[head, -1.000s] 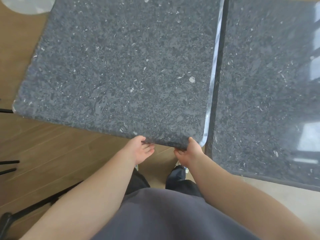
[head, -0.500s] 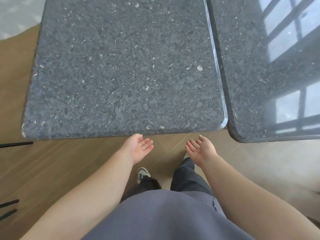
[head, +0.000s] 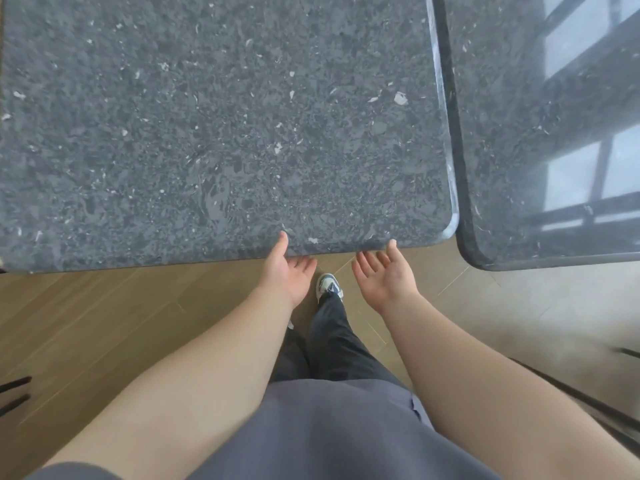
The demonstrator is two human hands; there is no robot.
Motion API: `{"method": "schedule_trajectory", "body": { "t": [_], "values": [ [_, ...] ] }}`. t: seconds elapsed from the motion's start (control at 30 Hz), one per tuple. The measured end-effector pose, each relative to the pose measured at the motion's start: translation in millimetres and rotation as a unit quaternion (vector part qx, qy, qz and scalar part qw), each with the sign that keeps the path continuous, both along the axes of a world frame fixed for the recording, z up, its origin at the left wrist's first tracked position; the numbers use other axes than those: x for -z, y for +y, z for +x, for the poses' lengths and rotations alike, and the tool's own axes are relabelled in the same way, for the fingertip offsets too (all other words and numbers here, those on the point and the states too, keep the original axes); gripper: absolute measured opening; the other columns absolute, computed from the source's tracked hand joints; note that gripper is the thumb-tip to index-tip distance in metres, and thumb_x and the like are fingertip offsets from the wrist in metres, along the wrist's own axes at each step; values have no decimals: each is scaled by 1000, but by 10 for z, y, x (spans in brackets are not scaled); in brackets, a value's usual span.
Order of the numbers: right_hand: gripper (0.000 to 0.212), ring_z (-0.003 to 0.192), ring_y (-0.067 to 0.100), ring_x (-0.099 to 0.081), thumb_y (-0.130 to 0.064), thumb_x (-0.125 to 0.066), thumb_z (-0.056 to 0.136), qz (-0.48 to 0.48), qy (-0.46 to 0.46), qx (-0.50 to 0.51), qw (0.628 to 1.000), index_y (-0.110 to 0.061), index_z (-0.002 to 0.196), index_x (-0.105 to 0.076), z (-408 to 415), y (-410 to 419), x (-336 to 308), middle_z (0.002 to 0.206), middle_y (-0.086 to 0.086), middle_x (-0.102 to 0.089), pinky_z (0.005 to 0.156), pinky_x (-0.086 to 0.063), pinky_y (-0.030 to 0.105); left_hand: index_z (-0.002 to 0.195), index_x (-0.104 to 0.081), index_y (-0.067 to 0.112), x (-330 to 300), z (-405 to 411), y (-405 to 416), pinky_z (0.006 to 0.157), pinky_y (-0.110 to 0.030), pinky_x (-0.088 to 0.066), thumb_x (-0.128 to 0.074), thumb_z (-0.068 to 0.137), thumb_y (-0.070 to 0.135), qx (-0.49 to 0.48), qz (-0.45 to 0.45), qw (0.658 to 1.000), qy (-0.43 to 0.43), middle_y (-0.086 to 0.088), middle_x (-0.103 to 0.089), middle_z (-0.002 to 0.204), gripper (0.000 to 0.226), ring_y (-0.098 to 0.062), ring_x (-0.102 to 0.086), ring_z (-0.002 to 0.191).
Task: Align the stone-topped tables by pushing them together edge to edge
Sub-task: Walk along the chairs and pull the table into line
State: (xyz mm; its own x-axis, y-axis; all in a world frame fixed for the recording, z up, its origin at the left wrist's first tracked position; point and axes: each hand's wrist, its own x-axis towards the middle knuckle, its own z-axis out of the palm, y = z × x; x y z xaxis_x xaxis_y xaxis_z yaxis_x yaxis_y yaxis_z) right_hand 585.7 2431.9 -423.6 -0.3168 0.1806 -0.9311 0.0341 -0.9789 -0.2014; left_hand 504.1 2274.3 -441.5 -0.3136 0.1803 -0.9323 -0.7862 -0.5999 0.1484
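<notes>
The left stone-topped table [head: 214, 133], dark grey with pale flecks, fills the upper left. The right stone-topped table [head: 519, 126] stands beside it, with only a thin dark seam between their side edges. Its near edge lies slightly closer to me than the left table's. My left hand [head: 289, 273] is palm up at the left table's near edge, thumb lying on the top and straight fingers just beneath the edge. My right hand [head: 384, 277] is palm up too, with fingers spread below the edge and the thumb tip touching it near the rounded corner.
Wood flooring [head: 104, 323] lies under me and pale tile [head: 536, 306] is to the right. Thin black chair legs show at the left border [head: 14, 388] and lower right [head: 588, 405]. My shoe [head: 329, 287] stands below the table edge.
A second ago both hands gripped the left table's near edge, then came off it palm up. Now they are back at the edge. The tables look closer and squarer in view.
</notes>
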Motion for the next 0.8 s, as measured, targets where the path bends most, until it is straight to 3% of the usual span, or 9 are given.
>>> {"method": "schedule_trajectory", "body": {
  "t": [0.13, 0.43, 0.7, 0.8],
  "values": [
    [54, 125, 28, -59, -42, -59, 98, -8, 10, 36, 999, -7, 139, -51, -152, 94, 20, 137, 13, -59, 113, -43, 41, 116, -58, 10, 35, -28, 359, 113, -47, -42, -64, 94, 50, -31, 4, 999, 11, -16, -61, 125, 46, -30, -60, 113],
    [55, 119, 33, -64, -34, -74, 89, -42, 4, 75, 996, -10, 135, -55, -377, 182, 239, 130, 15, -66, 107, -48, 50, 123, -63, 9, 151, -106, 184, 91, -51, -57, -66, 95, 45, -81, -19, 996, 38, -18, -72, 119, 46, -36, -68, 113],
    [47, 118, 34, -64, -29, -68, 93, -55, 36, 66, 996, -6, 133, -58, -335, 225, 199, 128, 16, -67, 105, -48, 50, 121, -63, 8, 180, -130, 75, 92, -51, -58, -70, 91, 46, -71, -40, 996, 42, -18, -73, 116, 50, -35, -70, 109],
    [45, 116, 34, -64, -29, -67, 94, -53, 33, 57, 996, -6, 132, -57, -333, 234, 132, 128, 17, -67, 98, -52, 50, 121, -60, 7, 161, -169, 66, 98, -55, -54, -67, 94, 45, -61, -32, 997, 44, -20, -69, 121, 47, -37, -66, 113]
  ]
}}
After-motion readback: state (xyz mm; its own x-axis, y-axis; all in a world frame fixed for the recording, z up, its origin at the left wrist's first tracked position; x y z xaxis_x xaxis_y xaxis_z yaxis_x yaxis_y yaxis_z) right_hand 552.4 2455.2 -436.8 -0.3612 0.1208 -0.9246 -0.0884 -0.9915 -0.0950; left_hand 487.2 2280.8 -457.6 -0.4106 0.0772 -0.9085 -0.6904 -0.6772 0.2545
